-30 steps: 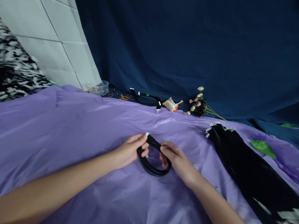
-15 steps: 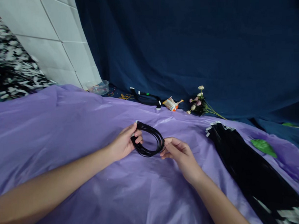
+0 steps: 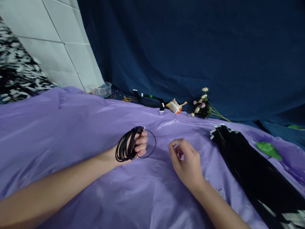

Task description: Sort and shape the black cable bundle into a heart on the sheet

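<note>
A bundle of thin black cords (image 3: 121, 145), bent into loops, hangs back over the fist and wrist of my left hand (image 3: 141, 142). My left fingers are wrapped tightly round its ends, where a small white tip shows. A single thin loop stands out from the rest on the right side of that fist. Apart from it, to the right, is my right hand (image 3: 184, 159), its thumb and forefinger tips pinched together with nothing visible between them. Both hands are above the purple cloth (image 3: 94, 192).
A long black bundle with white ends (image 3: 252, 174) lies at right, beside a green leaf (image 3: 269, 150). Along the back are a clear plastic bowl (image 3: 103, 89), black strips with white ends (image 3: 149, 102), an orange-and-white packet (image 3: 176, 106) and artificial flowers (image 3: 201, 104).
The cord loops have flipped from between my hands back over my left fist, one loop staying out at the right. My right hand has let go of the loops and moved slightly away.
</note>
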Demonstrator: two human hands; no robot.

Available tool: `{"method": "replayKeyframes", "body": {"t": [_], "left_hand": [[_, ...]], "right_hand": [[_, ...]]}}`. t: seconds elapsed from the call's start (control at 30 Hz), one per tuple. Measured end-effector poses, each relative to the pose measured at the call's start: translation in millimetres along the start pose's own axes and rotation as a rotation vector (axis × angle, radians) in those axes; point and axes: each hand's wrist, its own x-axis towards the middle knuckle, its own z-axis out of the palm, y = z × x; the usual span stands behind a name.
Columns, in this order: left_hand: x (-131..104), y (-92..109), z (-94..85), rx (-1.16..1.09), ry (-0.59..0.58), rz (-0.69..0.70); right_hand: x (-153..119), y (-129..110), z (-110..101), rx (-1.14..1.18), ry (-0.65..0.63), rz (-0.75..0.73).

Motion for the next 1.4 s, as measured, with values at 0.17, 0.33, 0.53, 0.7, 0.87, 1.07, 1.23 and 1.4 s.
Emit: {"method": "replayKeyframes", "body": {"t": [0.17, 0.33, 0.53, 0.7, 0.87, 1.07, 1.23, 1.4], "left_hand": [[3, -6, -3.9, 0.062, 0.047, 0.046], [5, -19, 1.2, 0.226, 0.132, 0.088], [11, -32, 2.3, 0.245, 0.151, 0.199], [7, -30, 0.3, 0.287, 0.145, 0.167], [3, -26, 4.4, 0.234, 0.064, 0.114], [0, -27, 4.5, 0.319, 0.048, 0.117], [-3, -26, 1.2, 0.43, -0.026, 0.115], [-3, -23, 0.4, 0.457, -0.038, 0.084]], "right_hand": [[-6, -20, -2, 0.314, -0.004, 0.057], [-10, -26, 9, 0.646, -0.315, 0.202], [-8, -27, 20, 0.602, -0.203, 0.194], [-10, -29, 19, 0.398, -0.281, 0.135], [-13, -33, 21, 0.311, -0.358, 0.075], [-14, -32, 26, 0.383, -0.427, 0.122], [-17, -33, 30, 0.386, -0.449, 0.076], [-12, -34, 22, 0.532, -0.415, 0.057]]}}
